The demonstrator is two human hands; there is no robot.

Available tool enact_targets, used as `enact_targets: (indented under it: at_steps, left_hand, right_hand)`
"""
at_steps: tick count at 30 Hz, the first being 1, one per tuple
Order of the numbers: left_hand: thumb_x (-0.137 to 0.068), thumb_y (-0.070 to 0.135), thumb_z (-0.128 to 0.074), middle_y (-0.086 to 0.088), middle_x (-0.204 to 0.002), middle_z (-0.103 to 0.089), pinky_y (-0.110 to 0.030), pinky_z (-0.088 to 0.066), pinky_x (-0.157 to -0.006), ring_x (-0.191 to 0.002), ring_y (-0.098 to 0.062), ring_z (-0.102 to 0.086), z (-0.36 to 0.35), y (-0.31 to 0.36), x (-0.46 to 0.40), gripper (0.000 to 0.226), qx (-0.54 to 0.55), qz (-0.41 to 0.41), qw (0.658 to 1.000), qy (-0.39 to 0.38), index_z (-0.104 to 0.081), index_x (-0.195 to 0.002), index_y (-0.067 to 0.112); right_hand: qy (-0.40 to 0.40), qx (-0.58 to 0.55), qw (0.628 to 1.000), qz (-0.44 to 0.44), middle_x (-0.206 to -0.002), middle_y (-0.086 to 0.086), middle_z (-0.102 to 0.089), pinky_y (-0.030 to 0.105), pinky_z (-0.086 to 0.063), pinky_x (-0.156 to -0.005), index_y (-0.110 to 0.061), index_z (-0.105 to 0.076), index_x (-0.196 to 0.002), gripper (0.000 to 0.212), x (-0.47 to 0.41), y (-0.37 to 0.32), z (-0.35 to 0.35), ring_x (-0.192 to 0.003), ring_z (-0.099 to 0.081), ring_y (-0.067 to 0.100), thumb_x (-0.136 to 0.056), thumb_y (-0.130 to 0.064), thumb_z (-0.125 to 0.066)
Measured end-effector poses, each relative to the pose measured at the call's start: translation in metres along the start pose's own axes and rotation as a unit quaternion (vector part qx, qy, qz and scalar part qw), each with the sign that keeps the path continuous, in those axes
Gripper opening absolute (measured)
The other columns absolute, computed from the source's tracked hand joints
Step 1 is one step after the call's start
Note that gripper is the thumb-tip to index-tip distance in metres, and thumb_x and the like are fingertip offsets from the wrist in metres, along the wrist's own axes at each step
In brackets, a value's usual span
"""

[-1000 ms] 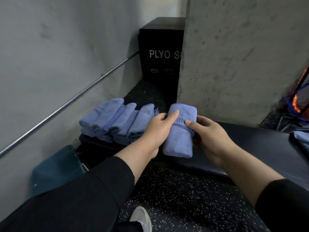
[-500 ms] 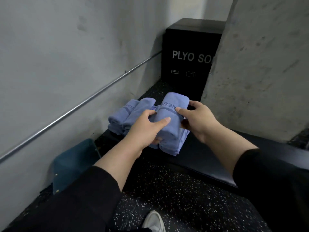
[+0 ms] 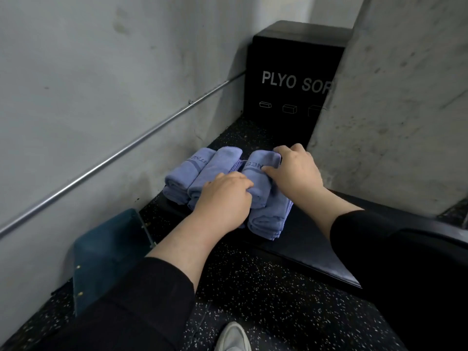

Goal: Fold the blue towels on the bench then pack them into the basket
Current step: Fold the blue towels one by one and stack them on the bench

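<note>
At the left end of the surface, both hands sit on the stack of folded blue towels. Left hand is palm down over the near side of the stack, fingers curled, gripping the top towel from the left. Right hand comes in from the right, thumb on top of that towel near its printed lettering, fingers wrapped over its far end. Top towel is clamped between the two hands; more folded towels lie under it and just beside it on the left, all touching. Both forearms are bare, black sleeves pushed up.

Surface is black and padded. Floor is black speckled rubber. Grey wall with a metal rail runs close on the left; concrete pillar stands right behind the stack. Black box marked "PLYO SOF" fills the far corner. Teal bin stands on the floor beside the surface's left end. White shoe at bottom edge.
</note>
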State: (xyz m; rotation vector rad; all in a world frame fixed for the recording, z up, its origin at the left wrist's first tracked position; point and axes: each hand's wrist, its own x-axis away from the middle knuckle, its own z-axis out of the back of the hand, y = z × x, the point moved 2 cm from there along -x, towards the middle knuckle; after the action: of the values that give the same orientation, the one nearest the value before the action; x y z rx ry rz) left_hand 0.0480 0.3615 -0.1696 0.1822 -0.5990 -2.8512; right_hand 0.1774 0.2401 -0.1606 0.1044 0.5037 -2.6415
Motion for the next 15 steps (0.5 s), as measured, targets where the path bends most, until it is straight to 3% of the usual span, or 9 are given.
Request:
enact_targets:
  at_steps: [4, 7, 9, 11, 15]
  left_hand:
    - [-0.098, 0.016, -0.047, 0.005, -0.141, -0.057, -0.046, -0.038, -0.108, -0.129, -0.024, -0.048, 0.003, 0.003, -0.004, 0.04, 0.011, 0.001, 0.999, 0.032, -0.065, -0.132, 0.026]
    - [-0.099, 0.017, -0.046, 0.007, -0.144, -0.054, -0.047, -0.037, -0.11, -0.131, -0.022, -0.045, 0.004, 0.014, -0.004, 0.04, 0.011, 0.0, 1.0, 0.022, -0.062, -0.135, 0.027]
    - [-0.101, 0.019, -0.045, 0.005, -0.143, -0.055, -0.048, -0.038, -0.109, -0.132, -0.022, -0.047, 0.003, 0.024, -0.005, 0.038, 0.021, -0.004, 0.999, 0.033, -0.062, -0.134, 0.024]
    - [-0.102, 0.023, -0.047, 0.001, -0.136, -0.059, -0.048, -0.04, -0.106, -0.127, -0.024, -0.051, 0.003, 0.038, -0.006, 0.032, 0.042, -0.013, 0.997, 0.065, -0.063, -0.13, 0.019]
    - [-0.101, 0.02, -0.054, -0.005, -0.114, -0.069, -0.038, -0.048, -0.092, -0.104, -0.016, -0.059, 0.001, 0.08, -0.007, 0.024, 0.1, -0.082, 0.979, 0.16, -0.07, -0.115, 0.008]
  right_hand:
    - [0.003, -0.076, 0.996, 0.04, -0.138, 0.0, -0.048, 0.052, -0.041, -0.103, -0.024, -0.062, -0.132, 0.043, 0.003, 0.008, 0.002, -0.126, -0.043, 0.029, -0.097, -0.049, -0.057]
    - [0.046, -0.14, 0.988, 0.053, -0.134, -0.002, -0.053, 0.047, -0.045, -0.103, -0.019, -0.064, -0.128, 0.038, 0.011, 0.018, 0.016, -0.122, -0.051, 0.022, -0.1, -0.043, -0.054]
    - [0.06, -0.147, 0.986, 0.056, -0.133, -0.002, -0.055, 0.036, -0.045, -0.1, -0.017, -0.062, -0.129, 0.037, 0.022, 0.028, 0.026, -0.117, -0.054, 0.018, -0.101, -0.039, -0.054]
    - [0.069, -0.148, 0.985, 0.05, -0.132, -0.002, -0.056, 0.024, -0.039, -0.092, -0.015, -0.061, -0.13, 0.037, 0.039, 0.044, 0.037, -0.111, -0.056, 0.015, -0.101, -0.037, -0.055]
    - [0.077, -0.124, 0.989, 0.031, -0.129, -0.003, -0.057, 0.021, -0.036, -0.094, -0.015, -0.063, -0.127, 0.035, 0.083, 0.1, 0.057, -0.117, -0.055, 0.015, -0.101, -0.037, -0.055]
